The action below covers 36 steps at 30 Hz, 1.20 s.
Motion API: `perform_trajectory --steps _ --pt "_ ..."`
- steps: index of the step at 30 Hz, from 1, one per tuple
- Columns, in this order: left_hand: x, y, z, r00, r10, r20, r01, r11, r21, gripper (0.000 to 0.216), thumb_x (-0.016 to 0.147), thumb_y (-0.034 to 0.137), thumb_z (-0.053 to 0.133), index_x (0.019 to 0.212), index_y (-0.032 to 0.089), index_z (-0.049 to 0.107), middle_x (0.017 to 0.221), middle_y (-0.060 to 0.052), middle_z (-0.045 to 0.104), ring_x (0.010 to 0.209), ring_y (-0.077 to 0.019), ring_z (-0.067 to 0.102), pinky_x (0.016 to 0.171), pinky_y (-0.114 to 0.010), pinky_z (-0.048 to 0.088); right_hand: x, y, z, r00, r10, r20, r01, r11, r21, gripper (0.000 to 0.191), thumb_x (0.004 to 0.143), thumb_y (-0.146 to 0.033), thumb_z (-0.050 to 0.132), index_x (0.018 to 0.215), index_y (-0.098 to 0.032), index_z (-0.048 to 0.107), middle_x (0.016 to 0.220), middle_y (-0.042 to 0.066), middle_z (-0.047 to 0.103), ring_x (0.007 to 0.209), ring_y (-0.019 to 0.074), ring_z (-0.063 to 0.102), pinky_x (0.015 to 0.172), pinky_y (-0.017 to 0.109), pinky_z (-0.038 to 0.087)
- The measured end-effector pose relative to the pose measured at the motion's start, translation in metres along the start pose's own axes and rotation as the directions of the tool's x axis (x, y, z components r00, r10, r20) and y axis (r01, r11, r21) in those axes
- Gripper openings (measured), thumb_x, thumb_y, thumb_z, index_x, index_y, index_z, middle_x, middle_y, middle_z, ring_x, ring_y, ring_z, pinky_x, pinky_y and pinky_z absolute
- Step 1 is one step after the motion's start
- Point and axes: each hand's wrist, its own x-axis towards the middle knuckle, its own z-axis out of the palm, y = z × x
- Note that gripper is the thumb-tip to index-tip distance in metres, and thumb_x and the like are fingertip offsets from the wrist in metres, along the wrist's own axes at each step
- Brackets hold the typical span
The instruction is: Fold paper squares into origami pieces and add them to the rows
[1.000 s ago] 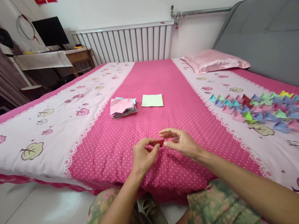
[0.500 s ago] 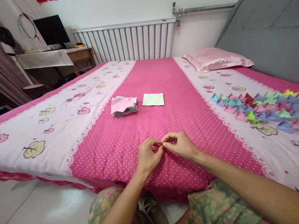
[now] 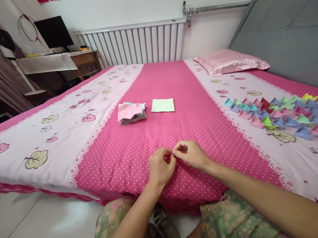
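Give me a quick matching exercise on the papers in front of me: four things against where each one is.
Things:
1 paper stack
2 green sheet
3 folded shapes
4 small red piece

Places:
A pinched between left hand and right hand
B lying alone, right of the stack
C in rows at the right of the bedspread
D left of the green sheet, pink on top

Pairs: 1-D, 2-B, 3-C, 4-A

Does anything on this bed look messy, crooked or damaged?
Only the stack of coloured paper squares: its sheets are fanned, the pink top one wavy. The pale green paper square beside it lies flat, the folded paper shapes sit in rows. The left hand and right hand pinch a small red piece.
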Motion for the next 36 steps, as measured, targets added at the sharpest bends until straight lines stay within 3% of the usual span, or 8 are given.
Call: perform_trajectory --steps 9,17,25,36 --pt "-0.0043 0.0066 -0.0004 0.996 0.082 -0.045 -0.071 0.977 0.203 0.011 0.076 0.021 0.047 0.078 0.019 0.057 0.077 -0.002 0.061 0.066 -0.0121 0.056 0.063 -0.024 0.044 -0.0026 -0.0048 -0.0011 1.000 0.024 0.009 -0.024 1.000 0.019 0.011 0.070 -0.022 0.054 0.064 -0.016 0.061 0.066 0.003 0.065 0.064 0.0150 0.059 0.063 0.026 0.046" --pt "-0.0041 0.0075 0.0021 0.996 0.046 -0.071 -0.029 0.974 0.223 0.010 0.076 0.022 0.048 0.072 0.019 0.057 0.071 -0.001 0.060 0.061 -0.0116 0.054 0.061 -0.024 0.041 -0.0020 -0.0064 -0.0012 0.999 0.042 0.001 -0.042 0.999 -0.021 0.010 0.069 -0.021 0.054 0.064 -0.016 0.062 0.067 0.004 0.066 0.064 0.0157 0.060 0.063 0.027 0.045" --pt "-0.0041 0.0089 0.0011 0.996 0.038 -0.085 -0.013 0.962 0.271 0.012 0.075 0.019 0.047 0.067 0.019 0.057 0.073 -0.001 0.061 0.058 -0.0107 0.052 0.058 -0.023 0.038 -0.0019 -0.0009 0.0020 1.000 -0.027 -0.008 0.026 0.990 -0.140 0.013 0.070 -0.020 0.052 0.067 -0.019 0.064 0.070 0.004 0.067 0.064 0.0161 0.061 0.062 0.026 0.045" --pt "-0.0019 0.0075 0.0001 0.996 0.015 -0.088 0.007 0.969 0.248 0.011 0.072 0.016 0.047 0.066 0.019 0.056 0.071 -0.001 0.061 0.061 -0.0122 0.054 0.063 -0.024 0.041 -0.0002 -0.0012 -0.0015 0.998 -0.033 -0.047 0.022 0.978 -0.208 0.013 0.070 -0.020 0.051 0.063 -0.019 0.062 0.065 0.004 0.066 0.060 0.0157 0.059 0.057 0.025 0.043"
